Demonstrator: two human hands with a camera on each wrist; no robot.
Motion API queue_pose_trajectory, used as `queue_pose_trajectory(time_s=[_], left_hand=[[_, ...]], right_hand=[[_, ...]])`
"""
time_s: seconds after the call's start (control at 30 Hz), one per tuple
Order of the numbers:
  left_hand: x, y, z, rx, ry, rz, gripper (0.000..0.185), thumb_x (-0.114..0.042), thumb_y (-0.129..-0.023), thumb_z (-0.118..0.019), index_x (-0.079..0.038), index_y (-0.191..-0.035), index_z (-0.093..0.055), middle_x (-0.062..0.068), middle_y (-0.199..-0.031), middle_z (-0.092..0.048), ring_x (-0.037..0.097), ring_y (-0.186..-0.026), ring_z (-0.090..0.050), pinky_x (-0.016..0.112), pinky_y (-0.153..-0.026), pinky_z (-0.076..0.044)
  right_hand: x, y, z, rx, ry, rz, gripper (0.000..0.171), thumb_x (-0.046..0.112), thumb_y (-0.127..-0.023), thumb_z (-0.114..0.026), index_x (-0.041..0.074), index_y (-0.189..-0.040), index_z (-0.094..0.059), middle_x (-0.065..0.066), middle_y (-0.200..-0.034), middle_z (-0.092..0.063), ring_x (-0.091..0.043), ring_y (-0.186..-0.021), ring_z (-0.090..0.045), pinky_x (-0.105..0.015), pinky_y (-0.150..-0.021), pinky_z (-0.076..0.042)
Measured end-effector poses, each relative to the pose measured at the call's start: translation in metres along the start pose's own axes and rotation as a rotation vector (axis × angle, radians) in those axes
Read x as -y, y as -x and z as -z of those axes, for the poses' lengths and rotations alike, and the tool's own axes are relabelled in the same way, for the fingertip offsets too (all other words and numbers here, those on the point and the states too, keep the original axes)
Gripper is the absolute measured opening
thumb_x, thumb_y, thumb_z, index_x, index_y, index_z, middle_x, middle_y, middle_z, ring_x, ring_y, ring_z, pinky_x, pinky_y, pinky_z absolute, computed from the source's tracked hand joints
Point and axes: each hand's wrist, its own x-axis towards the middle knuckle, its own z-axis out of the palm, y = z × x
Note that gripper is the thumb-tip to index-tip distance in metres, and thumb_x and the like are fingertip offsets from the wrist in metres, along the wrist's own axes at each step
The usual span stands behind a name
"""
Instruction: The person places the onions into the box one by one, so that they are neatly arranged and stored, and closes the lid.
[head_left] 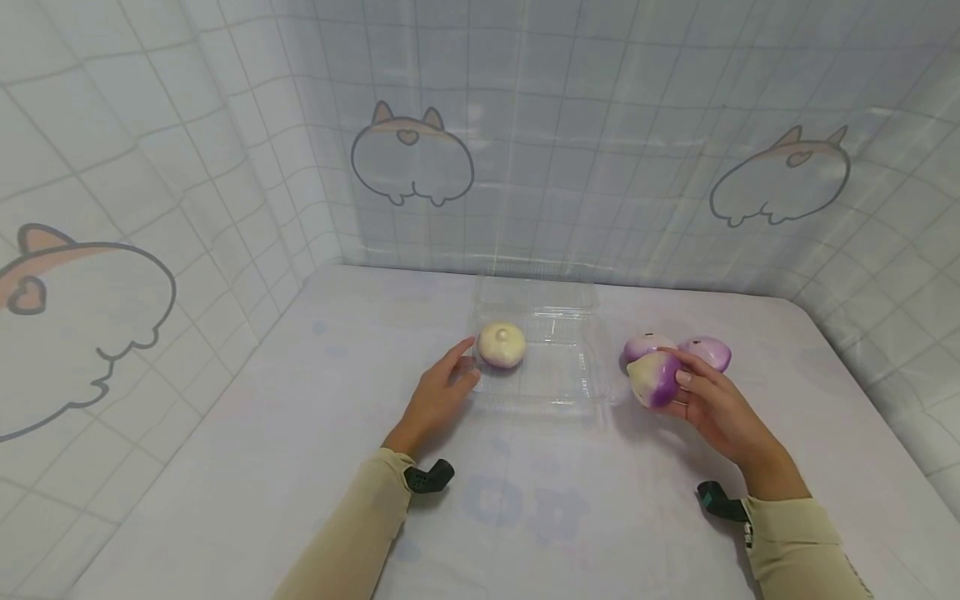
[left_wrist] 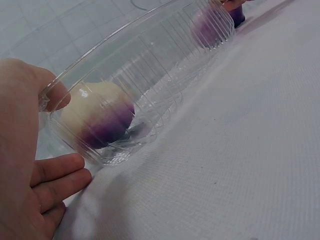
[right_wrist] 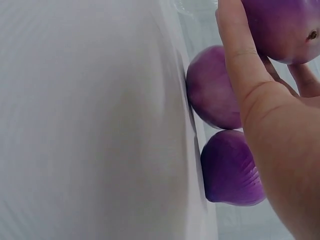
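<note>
We find the held onion (head_left: 652,379), cream above and purple below, lifted right of centre frame in the right hand (head_left: 712,408), whose fingers curl round it. Two purple onions (head_left: 705,352) lie behind it on the surface (head_left: 300,467). The left hand (head_left: 438,396) pinches the clear container (head_left: 555,333) rim, apparently steadying it; one pale onion (head_left: 502,344) sits inside.

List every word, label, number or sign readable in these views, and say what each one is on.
No readable text anywhere.
Tablecloth: a faint bluish print near the front edge, too blurred to read.
Backdrop: cartoon animal drawings with a heart, no words.
Clear plastic container and the purple-and-white onions: no labels visible.
</note>
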Motion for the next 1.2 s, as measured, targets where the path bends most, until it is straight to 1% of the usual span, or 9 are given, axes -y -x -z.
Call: queue_pose_trajectory(time_s=[0.17, 0.3, 0.4, 0.53, 0.63, 0.87, 0.97, 1.1, 1.2], left_hand=[[0.0, 0.0, 0.0, 0.003, 0.003, 0.009, 0.056, -0.039, -0.1, -0.057, -0.043, -0.152, -0.038, -0.002, -0.137, -0.059, 0.019, -0.133, -0.049, 0.049, -0.112, -0.034], [-0.001, 0.001, 0.001, 0.004, 0.007, 0.011, 0.055, -0.039, -0.1, -0.057, -0.043, -0.152, -0.038, -0.002, -0.137, -0.059, 0.018, -0.133, -0.049, 0.049, -0.112, -0.034], [0.0, 0.001, 0.001, 0.004, 0.006, -0.002, 0.055, -0.039, -0.101, -0.057, -0.042, -0.152, -0.038, -0.002, -0.137, -0.059, 0.017, -0.133, -0.049, 0.049, -0.113, -0.034], [0.001, 0.001, 0.001, 0.005, 0.007, -0.003, 0.055, -0.04, -0.101, -0.057, -0.044, -0.152, -0.038, -0.002, -0.138, -0.059, 0.017, -0.133, -0.049, 0.049, -0.113, -0.033], [0.002, 0.001, 0.001, 0.009, 0.007, 0.002, 0.055, -0.041, -0.1, -0.057, -0.045, -0.152, -0.037, -0.003, -0.138, -0.058, 0.016, -0.133, -0.048, 0.049, -0.113, -0.033], [0.001, 0.002, 0.002, 0.002, 0.015, 0.002, 0.055, -0.039, -0.1, -0.058, -0.043, -0.152, -0.038, -0.001, -0.137, -0.059, 0.018, -0.133, -0.049, 0.049, -0.113, -0.033], [0.002, 0.001, 0.002, 0.0, 0.015, 0.003, 0.055, -0.039, -0.1, -0.058, -0.044, -0.151, -0.039, -0.002, -0.136, -0.06, 0.018, -0.133, -0.049, 0.049, -0.113, -0.032], [0.002, 0.002, 0.003, 0.005, 0.016, 0.001, 0.055, -0.038, -0.1, -0.058, -0.043, -0.152, -0.038, -0.001, -0.137, -0.06, 0.018, -0.133, -0.049, 0.049, -0.113, -0.032], [0.002, 0.001, 0.002, 0.005, 0.012, -0.005, 0.056, -0.038, -0.1, -0.057, -0.041, -0.153, -0.038, -0.001, -0.136, -0.06, 0.018, -0.132, -0.049, 0.049, -0.113, -0.032]], right_hand=[[0.0, -0.001, -0.002, -0.028, 0.011, -0.009, 0.037, 0.005, -0.107, -0.035, 0.013, -0.139, -0.051, -0.004, -0.135, -0.051, -0.019, -0.114, -0.063, -0.04, -0.091, -0.054], [-0.001, -0.003, -0.004, -0.033, 0.011, 0.001, 0.037, 0.005, -0.107, -0.036, 0.012, -0.14, -0.051, -0.004, -0.137, -0.05, -0.019, -0.117, -0.062, -0.039, -0.092, -0.054], [-0.001, -0.005, -0.006, -0.029, 0.015, 0.018, 0.039, 0.004, -0.107, -0.036, 0.008, -0.143, -0.048, -0.006, -0.141, -0.045, -0.019, -0.12, -0.06, -0.04, -0.093, -0.054], [0.0, -0.007, -0.01, -0.042, 0.028, 0.024, 0.045, 0.003, -0.106, -0.036, 0.002, -0.151, -0.038, -0.011, -0.148, -0.031, -0.018, -0.123, -0.057, -0.04, -0.093, -0.054], [0.002, -0.009, -0.013, -0.058, 0.03, 0.027, 0.049, 0.002, -0.106, -0.036, 0.0, -0.154, -0.031, -0.012, -0.149, -0.027, -0.019, -0.122, -0.056, -0.041, -0.092, -0.054], [0.005, -0.016, -0.021, -0.046, 0.037, 0.044, 0.047, 0.002, -0.105, -0.038, -0.003, -0.151, -0.034, -0.012, -0.144, -0.034, -0.023, -0.121, -0.056, -0.043, -0.092, -0.054], [0.005, -0.02, -0.024, -0.024, 0.01, 0.054, 0.046, 0.001, -0.104, -0.036, -0.002, -0.15, -0.038, -0.013, -0.144, -0.037, -0.024, -0.12, -0.058, -0.044, -0.092, -0.054], [0.004, -0.024, -0.027, 0.011, -0.056, 0.068, 0.045, -0.002, -0.104, -0.033, 0.0, -0.148, -0.04, -0.012, -0.142, -0.042, -0.025, -0.116, -0.062, -0.047, -0.093, -0.053], [0.005, -0.025, -0.03, 0.007, -0.09, 0.062, 0.042, 0.001, -0.105, -0.033, 0.001, -0.147, -0.041, -0.011, -0.139, -0.046, -0.025, -0.116, -0.062, -0.046, -0.094, -0.053]])
